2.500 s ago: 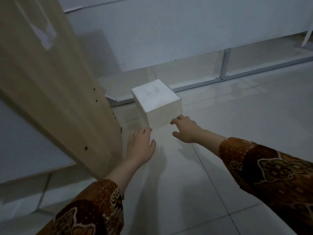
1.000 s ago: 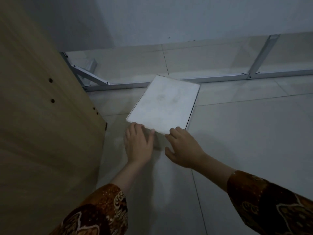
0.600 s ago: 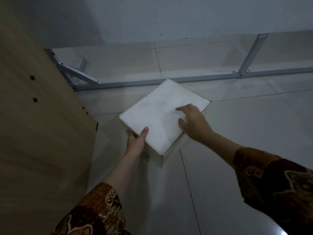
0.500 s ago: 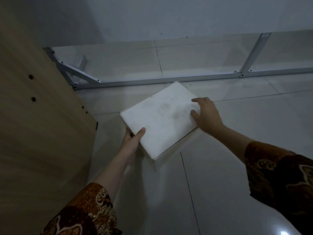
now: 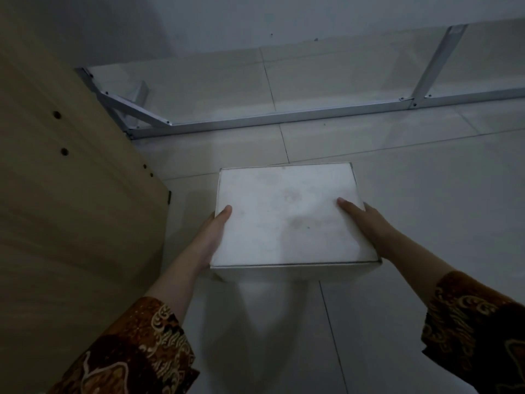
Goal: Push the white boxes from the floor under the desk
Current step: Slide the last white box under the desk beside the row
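Observation:
A white cardboard box (image 5: 287,214) sits in the middle of the view over the tiled floor, its top face towards me and its edges squared to me. My left hand (image 5: 211,237) presses against its left side, thumb on the top edge. My right hand (image 5: 366,223) clasps its right side, thumb lying on the top face. The fingers of both hands are hidden behind the box. I cannot tell whether the box rests on the floor or is held slightly above it. The wooden desk side panel (image 5: 71,209) stands just left of the box.
A grey metal frame rail (image 5: 284,118) runs across the floor behind the box, with a diagonal brace (image 5: 127,109) at left and an upright strut (image 5: 434,64) at right. A white wall (image 5: 255,21) closes the back. Tiled floor (image 5: 440,194) spreads to the right.
The box has turned from a skewed angle to square with me and sits nearer. My right hand slid from the far right corner to the right side; my left hand holds the left side.

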`<action>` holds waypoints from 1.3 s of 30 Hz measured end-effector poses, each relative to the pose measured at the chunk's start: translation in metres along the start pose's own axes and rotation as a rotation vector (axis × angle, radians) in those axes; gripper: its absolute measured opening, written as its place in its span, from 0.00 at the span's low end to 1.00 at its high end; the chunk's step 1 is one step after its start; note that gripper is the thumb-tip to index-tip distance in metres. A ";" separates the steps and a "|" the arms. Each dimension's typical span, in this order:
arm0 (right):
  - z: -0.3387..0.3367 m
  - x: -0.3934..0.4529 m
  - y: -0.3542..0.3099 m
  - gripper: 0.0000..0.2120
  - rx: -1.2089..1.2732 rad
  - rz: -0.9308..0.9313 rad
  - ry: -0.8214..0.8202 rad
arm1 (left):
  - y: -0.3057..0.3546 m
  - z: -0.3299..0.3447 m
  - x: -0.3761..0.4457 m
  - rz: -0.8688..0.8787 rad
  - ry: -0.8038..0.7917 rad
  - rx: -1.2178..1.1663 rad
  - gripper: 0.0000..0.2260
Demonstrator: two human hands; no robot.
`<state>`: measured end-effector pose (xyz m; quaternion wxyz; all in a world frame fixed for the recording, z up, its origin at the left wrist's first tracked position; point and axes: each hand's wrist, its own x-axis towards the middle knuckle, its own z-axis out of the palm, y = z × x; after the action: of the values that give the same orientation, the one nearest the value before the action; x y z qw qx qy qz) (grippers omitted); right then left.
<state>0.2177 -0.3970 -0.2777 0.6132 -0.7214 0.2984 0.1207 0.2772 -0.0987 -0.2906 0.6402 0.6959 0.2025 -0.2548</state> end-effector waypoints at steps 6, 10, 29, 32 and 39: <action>-0.002 -0.038 0.013 0.23 -0.017 0.021 -0.071 | -0.024 0.000 -0.046 -0.001 -0.001 -0.009 0.21; -0.002 -0.077 0.015 0.25 -0.017 0.065 -0.119 | -0.027 -0.010 -0.091 -0.024 -0.010 -0.016 0.19; 0.012 -0.278 0.017 0.25 0.060 -0.054 -0.115 | -0.029 -0.072 -0.302 0.076 -0.023 -0.025 0.15; 0.019 -0.292 0.035 0.24 0.032 -0.050 -0.130 | -0.048 -0.081 -0.309 0.060 -0.013 0.002 0.18; 0.059 -0.347 0.072 0.26 0.001 -0.039 -0.062 | -0.085 -0.127 -0.335 0.103 -0.114 0.036 0.19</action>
<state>-0.0875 -0.2474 -0.1618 0.6248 -0.7227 0.2648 0.1309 -0.0264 0.0508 -0.1453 0.6504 0.7010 0.1253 -0.2644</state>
